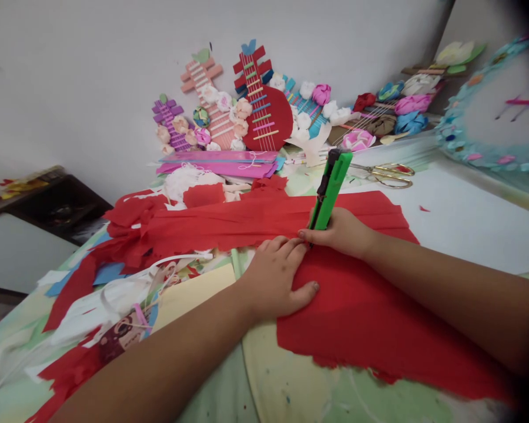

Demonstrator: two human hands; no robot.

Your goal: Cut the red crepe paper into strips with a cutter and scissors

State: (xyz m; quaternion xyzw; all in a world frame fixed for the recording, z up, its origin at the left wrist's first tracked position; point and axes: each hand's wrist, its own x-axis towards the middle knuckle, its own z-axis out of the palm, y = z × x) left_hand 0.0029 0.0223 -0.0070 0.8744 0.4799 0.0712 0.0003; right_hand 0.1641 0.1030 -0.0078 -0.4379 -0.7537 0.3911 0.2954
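In the head view, my right hand (346,232) grips a green box cutter (334,191) that stands almost upright, its lower end down at the red paper. Red crepe paper (361,305) lies under both hands and spreads toward the front right. My left hand (278,276) rests flat on its left edge, fingers apart, with the fingertips close to the cutter's lower end. A long folded strip of red crepe paper (229,220) runs across the table just beyond my hands. The cutter's blade tip is too small to make out.
Gold-handled scissors (392,173) lie behind my right hand on a white sheet (467,217). Decorated paper instruments, among them a red one (268,117), lean on the wall. Paper scraps and a yellow card (194,294) lie at the left. A round blue-rimmed craft (449,132) stands at right.
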